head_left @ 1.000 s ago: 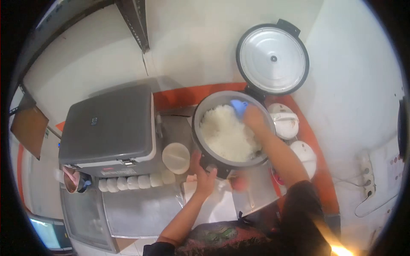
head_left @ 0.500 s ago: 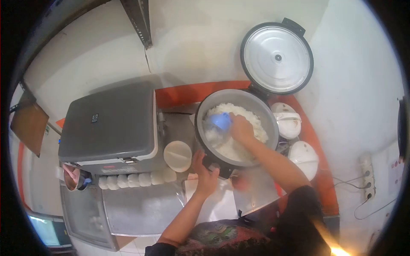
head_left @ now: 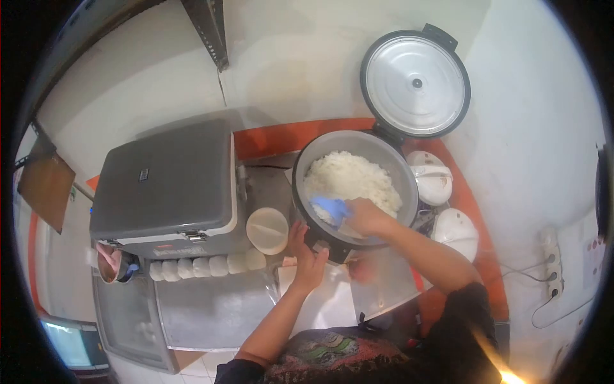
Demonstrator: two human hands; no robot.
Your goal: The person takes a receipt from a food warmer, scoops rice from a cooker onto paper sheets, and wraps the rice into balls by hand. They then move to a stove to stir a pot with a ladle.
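Observation:
A large rice cooker (head_left: 404, 173) stands uncovered, with a mound of white rice (head_left: 355, 176) inside. My right hand (head_left: 368, 217) reaches over its near rim, fingers closed around the handle end of a blue scoop (head_left: 329, 208). The scoop is smeared by motion and lies low against the near left part of the rice. Outside the pot, my left hand (head_left: 309, 259) rests at the cooker's front left side, fingers stretched upward and thumb apart, holding nothing. The round metal lid (head_left: 417, 83) is tipped up behind the pot.
A grey cooler box (head_left: 166, 179) stands left. Before it runs a row of white cups (head_left: 201, 266), beside a round cream-colored lid (head_left: 267, 230). Two white lidded containers (head_left: 455, 233) sit right of the cooker. A power strip (head_left: 551, 262) hangs on the right wall.
My right hand and the blue scoop have moved down toward the pot's near rim. More rice shows at the middle. My left hand has stayed by the cooker's side.

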